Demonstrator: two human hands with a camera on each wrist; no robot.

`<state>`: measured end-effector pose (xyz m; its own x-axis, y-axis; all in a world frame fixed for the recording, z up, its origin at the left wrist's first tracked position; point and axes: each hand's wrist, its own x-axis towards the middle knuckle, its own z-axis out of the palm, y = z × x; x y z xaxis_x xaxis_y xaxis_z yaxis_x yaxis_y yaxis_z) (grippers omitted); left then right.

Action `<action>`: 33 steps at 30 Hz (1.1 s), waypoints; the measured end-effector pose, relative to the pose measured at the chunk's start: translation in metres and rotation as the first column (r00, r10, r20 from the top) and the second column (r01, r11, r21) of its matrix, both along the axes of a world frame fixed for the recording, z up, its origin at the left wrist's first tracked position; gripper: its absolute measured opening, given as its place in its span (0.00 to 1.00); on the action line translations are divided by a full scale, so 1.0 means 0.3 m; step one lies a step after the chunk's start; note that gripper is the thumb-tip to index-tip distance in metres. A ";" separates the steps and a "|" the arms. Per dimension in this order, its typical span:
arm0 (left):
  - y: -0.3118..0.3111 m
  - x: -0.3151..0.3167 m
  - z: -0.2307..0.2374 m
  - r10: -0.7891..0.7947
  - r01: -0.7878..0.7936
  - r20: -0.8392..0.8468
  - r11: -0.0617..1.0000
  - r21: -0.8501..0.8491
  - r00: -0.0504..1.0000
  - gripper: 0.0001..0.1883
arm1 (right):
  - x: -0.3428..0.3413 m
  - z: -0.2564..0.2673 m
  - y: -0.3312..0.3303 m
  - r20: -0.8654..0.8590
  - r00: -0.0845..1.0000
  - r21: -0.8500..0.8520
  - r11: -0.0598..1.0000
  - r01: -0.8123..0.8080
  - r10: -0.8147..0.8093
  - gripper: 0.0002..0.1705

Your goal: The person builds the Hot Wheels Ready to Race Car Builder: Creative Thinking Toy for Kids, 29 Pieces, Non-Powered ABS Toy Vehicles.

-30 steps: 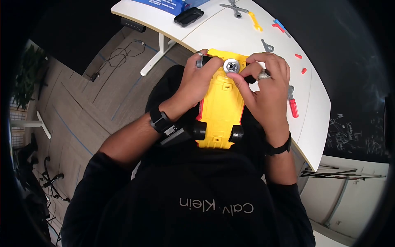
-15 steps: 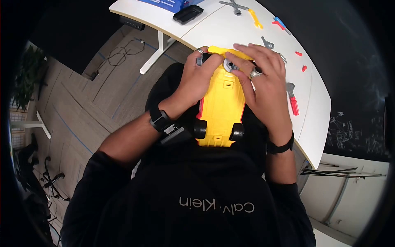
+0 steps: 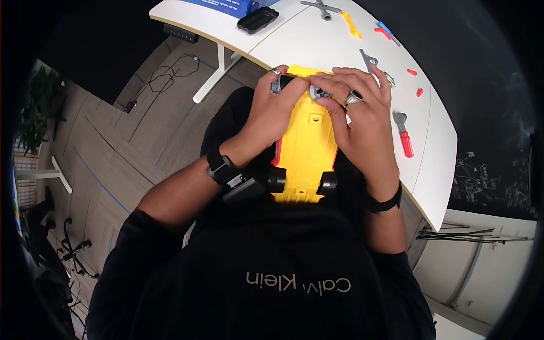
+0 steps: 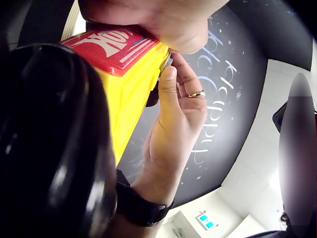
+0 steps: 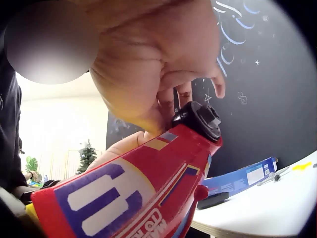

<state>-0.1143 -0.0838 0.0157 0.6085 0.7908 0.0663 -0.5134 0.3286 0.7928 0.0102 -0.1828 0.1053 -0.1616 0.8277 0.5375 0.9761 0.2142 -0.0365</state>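
Note:
A toy car lies upside down over the person's lap, its yellow underside facing up. Its red body carries stickers, and a black wheel shows in the right wrist view. My left hand grips the car's far end by the front wheel, thumb laid along the underside. A grey round piece with a centre hole sits on the underside between the hands. My right hand pinches it between thumb and index finger, the index covering its upper part; the other fingers reach over the car's end.
The white desk beyond holds a black tray, a blue box, a grey cross wrench, a yellow wrench and a red-handled tool. Small red pieces lie toward the desk's right edge.
My right hand's fingers lifted and shifted over the grey round piece, then came back around it, now hiding more of it. The left hand and the car have hardly moved.

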 end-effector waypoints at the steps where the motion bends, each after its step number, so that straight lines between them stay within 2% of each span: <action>1: 0.002 0.004 -0.004 0.000 0.000 0.000 1.000 0.000 1.000 0.11 | 0.001 -0.001 0.002 -0.003 1.000 -0.014 1.000 0.017 -0.017 0.08; 5: -0.002 0.002 -0.005 0.014 -0.014 -0.002 1.000 0.006 1.000 0.11 | -0.025 -0.001 0.003 -0.056 0.995 -0.032 0.996 0.085 -0.086 0.09; 10: -0.012 0.000 0.001 0.038 -0.039 -0.013 0.999 -0.022 0.999 0.10 | -0.027 -0.002 0.007 -0.008 0.984 -0.065 0.982 0.176 -0.177 0.16; 13: -0.014 -0.002 0.005 0.049 -0.050 -0.035 0.998 -0.037 0.998 0.10 | -0.031 -0.007 0.008 0.019 0.985 -0.025 0.985 0.173 -0.172 0.17; 15: -0.018 -0.005 0.015 0.068 -0.070 -0.078 0.997 -0.024 0.995 0.10 | -0.038 -0.010 0.005 0.022 0.982 -0.015 0.982 0.187 -0.187 0.16; 22: -0.025 0.003 0.003 0.094 -0.096 -0.045 0.995 -0.039 0.995 0.09 | -0.055 -0.016 -0.001 0.006 0.974 -0.001 0.974 0.228 -0.228 0.15; 28: -0.022 0.002 -0.002 0.110 -0.107 -0.101 0.993 0.041 0.989 0.08 | -0.062 -0.031 -0.002 -0.002 0.963 0.048 0.962 0.270 -0.271 0.16; 32: -0.031 0.001 0.024 0.090 -0.086 -0.090 0.995 0.044 0.992 0.11 | -0.046 -0.015 -0.012 -0.014 0.964 0.040 0.963 0.267 -0.267 0.15; 33: -0.036 0.002 0.028 0.059 -0.057 -0.073 0.998 0.035 0.996 0.13 | -0.026 0.001 -0.023 -0.160 0.970 0.014 0.982 0.187 -0.183 0.16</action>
<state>-0.1138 -0.0947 0.0240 0.5661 0.8229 0.0493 -0.4700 0.2730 0.8394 0.0024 -0.1898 0.1057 0.0810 0.8188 0.5683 0.9815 0.0338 -0.1886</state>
